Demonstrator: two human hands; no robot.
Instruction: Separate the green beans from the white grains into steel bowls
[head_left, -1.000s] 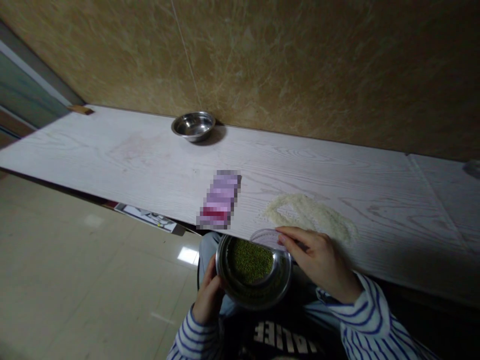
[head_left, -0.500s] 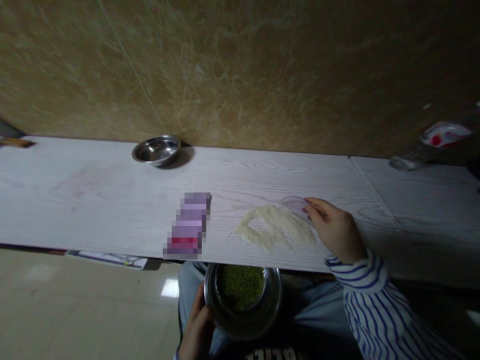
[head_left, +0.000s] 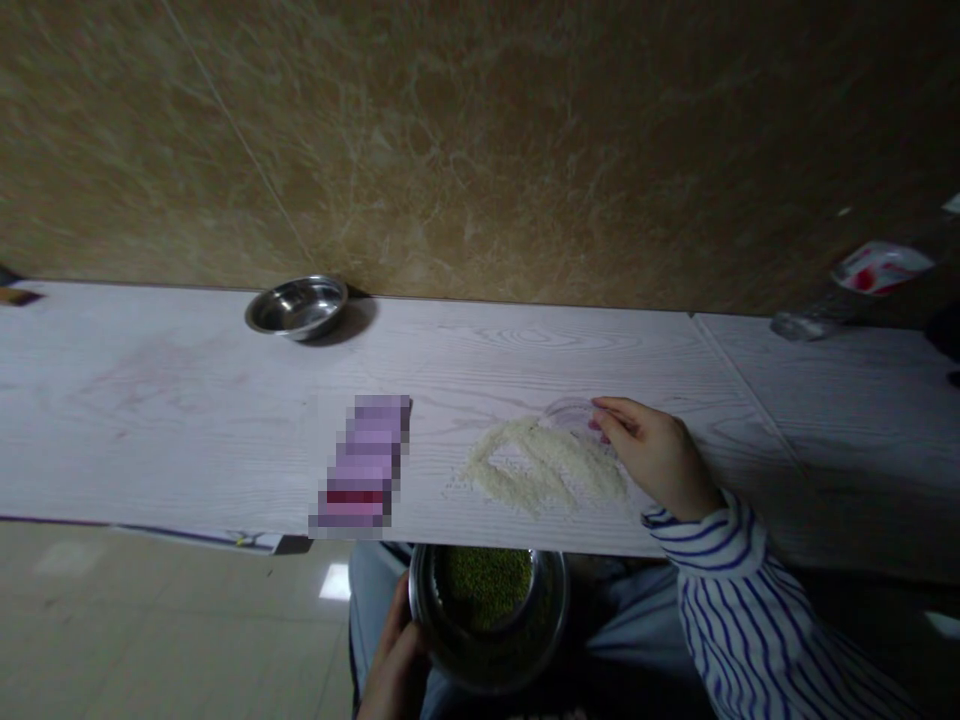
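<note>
My left hand (head_left: 395, 650) grips the left rim of a steel bowl (head_left: 499, 665) over my lap, below the table's front edge. Green mung beans (head_left: 487, 585) lie in that bowl. On the table, white rice grains (head_left: 525, 470) are spread in a loose, flattened heap with a bare patch inside. My right hand (head_left: 660, 450) is at the far right side of the heap, its thumb and fingers pinching a clear, thin, round plastic lid (head_left: 566, 408). The lid is tilted against the far edge of the rice; its lower part is hard to make out.
A second steel bowl (head_left: 298, 308) stands near the wall at the back left. A purple pixelated phone-shaped object (head_left: 364, 460) lies left of the rice. A clear plastic bottle (head_left: 847, 290) with a red and white label lies at the back right.
The view has shifted slightly. My right hand has moved a little left with the lid along the rice's far edge. My left hand keeps its hold on the bowl.
</note>
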